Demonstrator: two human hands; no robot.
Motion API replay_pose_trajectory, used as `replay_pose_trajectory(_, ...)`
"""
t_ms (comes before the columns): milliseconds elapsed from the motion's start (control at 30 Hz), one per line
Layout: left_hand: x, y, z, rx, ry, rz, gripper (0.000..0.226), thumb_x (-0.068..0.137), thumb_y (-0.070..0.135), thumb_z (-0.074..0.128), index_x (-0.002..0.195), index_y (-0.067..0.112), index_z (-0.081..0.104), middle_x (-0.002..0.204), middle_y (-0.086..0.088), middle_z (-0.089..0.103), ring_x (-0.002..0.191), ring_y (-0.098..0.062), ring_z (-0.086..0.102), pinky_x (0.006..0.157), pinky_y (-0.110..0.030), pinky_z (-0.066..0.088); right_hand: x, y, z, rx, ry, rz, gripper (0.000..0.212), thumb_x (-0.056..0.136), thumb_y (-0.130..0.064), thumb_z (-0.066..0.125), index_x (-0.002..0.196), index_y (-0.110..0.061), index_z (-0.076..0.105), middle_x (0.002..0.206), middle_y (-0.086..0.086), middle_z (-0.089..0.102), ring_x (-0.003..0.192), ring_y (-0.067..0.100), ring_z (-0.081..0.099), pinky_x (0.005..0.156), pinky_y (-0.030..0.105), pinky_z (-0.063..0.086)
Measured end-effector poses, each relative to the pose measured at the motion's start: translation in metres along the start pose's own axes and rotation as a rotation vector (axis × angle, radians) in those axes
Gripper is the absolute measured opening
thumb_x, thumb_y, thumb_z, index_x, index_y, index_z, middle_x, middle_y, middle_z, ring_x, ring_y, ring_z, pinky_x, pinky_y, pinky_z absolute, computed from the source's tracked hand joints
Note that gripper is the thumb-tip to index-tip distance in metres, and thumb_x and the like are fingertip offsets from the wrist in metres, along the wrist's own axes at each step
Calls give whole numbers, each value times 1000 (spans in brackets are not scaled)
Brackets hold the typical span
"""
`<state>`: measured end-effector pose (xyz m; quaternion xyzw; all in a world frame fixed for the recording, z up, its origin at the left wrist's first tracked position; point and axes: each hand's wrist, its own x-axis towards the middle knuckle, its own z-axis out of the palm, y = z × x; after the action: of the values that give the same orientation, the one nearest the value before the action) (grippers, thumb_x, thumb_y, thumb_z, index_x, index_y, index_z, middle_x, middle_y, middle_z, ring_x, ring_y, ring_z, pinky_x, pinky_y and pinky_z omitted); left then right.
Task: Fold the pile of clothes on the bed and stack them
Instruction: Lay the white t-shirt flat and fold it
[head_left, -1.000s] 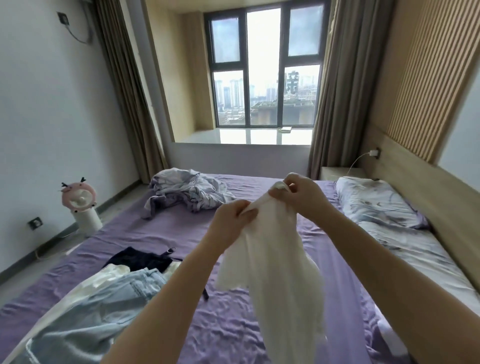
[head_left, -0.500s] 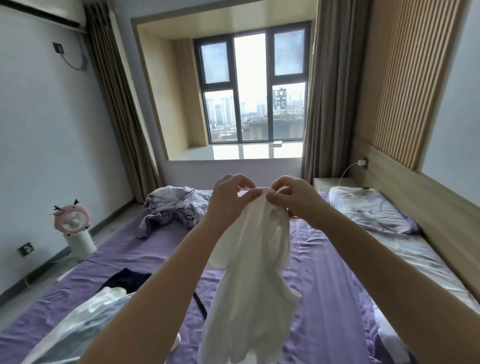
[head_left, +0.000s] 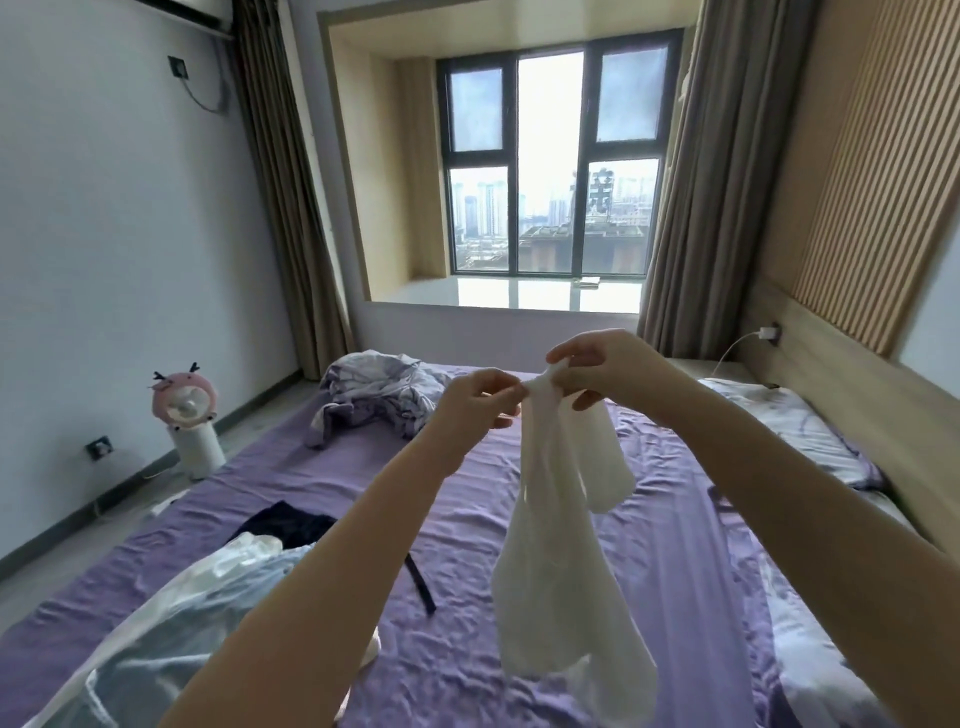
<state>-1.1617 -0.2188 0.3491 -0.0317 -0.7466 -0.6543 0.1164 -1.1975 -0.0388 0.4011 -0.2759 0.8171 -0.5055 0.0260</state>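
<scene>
Both hands up in front of me, above the mid bed (head_left: 322, 483). L hand (head_left: 480, 402) & R hand (head_left: 605, 371) each pinched shut on the top edge of the white garment (head_left: 558, 561), fingertips nearly touching, so the whole grip sits on one short bunched bit of cloth. R hand slightly higher & further out than L. Garment hangs straight down from that point, long axis vertical; a shorter lobe (sleeve?) dangles on the R side, main body lower, bottom hem near the purple sheet but can't tell if it touches. Key relation for next move, as I judge it: cloth lies below & between the hands, not spread across them, so before folding, hands need to part L–R along the top edge to open the piece out flat; both equally near since both already on it. Which edge I hold (collar/shoulder/hem) not readable from here. Rest of pile (head_left: 171, 623) sits lower L near L forearm: pale blue & white pieces, w/ a dark garment (head_left: 283, 525) just beyond. No folded stack visible, so task looks early. Crumpled quilt (head_left: 374, 395) far end, pillow (head_left: 774, 421) to the R, both well apart from the hands. Risk: w/ such a narrow pinch, cloth may twist when spread
</scene>
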Motion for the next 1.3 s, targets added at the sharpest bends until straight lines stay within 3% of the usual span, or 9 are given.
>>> replay_pose_trajectory(233, 4, 12, 4, -156, -152, -22, 12, 90, 3, 58, 84, 12, 63, 81, -5, 66, 72, -18, 68, 63, -31, 57, 3, 5, 2, 78, 83, 3, 16, 84, -8, 68, 100, -7, 65, 89, 12, 66, 77, 20, 66, 68, 23, 59)
replay_pose_trajectory(400, 13, 21, 5, 63, -213, 161, 59, 87, -3, 62, 136, 23, 41, 132, 4, 51, 126, -13, 45, 101, -26, 39, 2, 13, -6, 222, -72, 66, 24, 91, 2, 55, 112, -11, 58, 91, 6, 60, 82, 16, 59, 74, 25, 56)
replay_pose_trajectory(467, 15, 24, 6, 83, -316, 117, 74, 87, 6, 65, 147, 27, 26, 125, 8, 56, 123, -7, 48, 104, -26, 37, 2, 14, -8, 338, -98, 53, 24, 89, 0, 58, 110, -11, 55, 93, 8, 65, 83, 17, 64, 75, 28, 57)
replay_pose_trajectory(533, 16, 26, 9, 115, -326, 95, 59, 87, 13, 67, 140, 23, 43, 93, 6, 65, 96, -4, 60, 93, -22, 44, 3, 15, -11, 393, -60, 42, 25, 85, -2, 65, 106, -10, 54, 93, 9, 66, 82, 18, 66, 73, 27, 58)
replay_pose_trajectory(633, 19, 30, 14, 246, -217, 193, 5, 86, 20, 70, 89, 23, 71, 68, 13, 60, 67, 2, 54, 67, -14, 44, 0, 23, -17, 378, -36, 64, 32, 80, -7, 71, 108, -12, 56, 97, 10, 65, 85, 19, 66, 72, 26, 58)
replay_pose_trajectory(700, 23, 32, 15, 258, -110, 228, 10, 86, 21, 69, 77, 25, 69, 68, 10, 61, 65, -1, 52, 63, -17, 43, -6, 36, -15, 402, -94, 78, 30, 80, -9, 72, 107, -12, 60, 95, 9, 68, 85, 19, 67, 70, 25, 56)
replay_pose_trajectory(933, 38, 38, -14, 117, 219, 164, 8, 91, 20, 62, 88, 12, 64, 83, -9, 55, 72, -19, 48, 66, -32, 38, -34, 92, 1, 167, -179, 233, 14, 86, -6, 64, 100, -4, 65, 83, 6, 59, 73, 14, 56, 64, 20, 47)
replay_pose_trajectory(1033, 37, 31, -37, 115, 337, 131, 13, 93, 20, 60, 98, 9, 64, 86, -8, 57, 68, -15, 51, 58, -19, 44, -41, 109, -9, 153, -136, 301, 10, 90, -4, 59, 100, -5, 62, 81, 6, 55, 74, 16, 52, 64, 23, 43)
replay_pose_trajectory(1300, 22, 2, -76, 498, 279, 141, 16, 87, 26, 68, 85, 10, 66, 69, 1, 59, 60, -6, 49, 50, -6, 37, -32, 104, -28, 148, 113, 206, 15, 91, -24, 62, 80, -15, 64, 66, -3, 54, 56, 9, 48, 54, 20, 39)
